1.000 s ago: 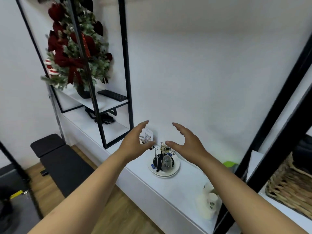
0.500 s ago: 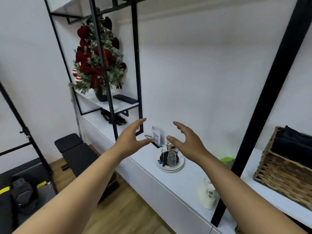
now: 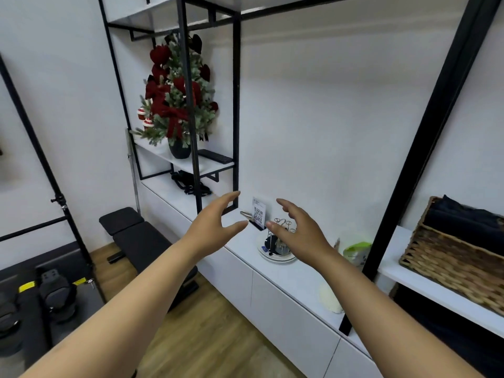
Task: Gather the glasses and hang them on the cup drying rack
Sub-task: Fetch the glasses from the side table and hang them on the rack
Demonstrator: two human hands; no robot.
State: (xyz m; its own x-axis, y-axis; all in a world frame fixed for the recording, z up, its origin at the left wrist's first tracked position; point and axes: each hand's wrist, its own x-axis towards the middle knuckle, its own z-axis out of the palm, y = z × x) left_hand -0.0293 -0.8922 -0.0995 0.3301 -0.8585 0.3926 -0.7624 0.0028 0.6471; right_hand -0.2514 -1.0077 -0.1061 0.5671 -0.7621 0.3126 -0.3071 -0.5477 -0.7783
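Both arms reach forward over the white cabinet top (image 3: 240,238), palms facing each other. Left hand (image 3: 211,226) is spread, fingers loosely extended, thumb out toward the right, holding nothing. Right hand (image 3: 298,231) is the same: fingers relaxed and slightly curved, empty, hovering in front of the cup drying rack (image 3: 282,227). Neither hand touches anything.

The rack is a small wire stand with looped prongs, standing on a dark base on a white plate (image 3: 275,257) on the cabinet top. One clear glass (image 3: 281,242) seems to sit upside down at the rack's foot, partly hidden by the right hand; cannot tell whether it hangs on a prong. Just behind the rack, a QR code card (image 3: 258,212) stands in a black holder.

Versus half a second ago: hand pose is unchanged, both still spread and empty. The view has swung left and up, so the rack and plate now sit further right relative to the hands, and the right hand covers more of the rack. More of the top shelf frame shows, and the wicker basket (image 3: 458,257) with dark folded cloth has moved to the far right edge.

Also around: a red-and-green Christmas arrangement (image 3: 174,105) in a dark pot on the left shelf, a remote (image 3: 215,156) beside it, a green-topped packet (image 3: 356,251) right of the plate, a black bench (image 3: 136,236) on the wood floor.
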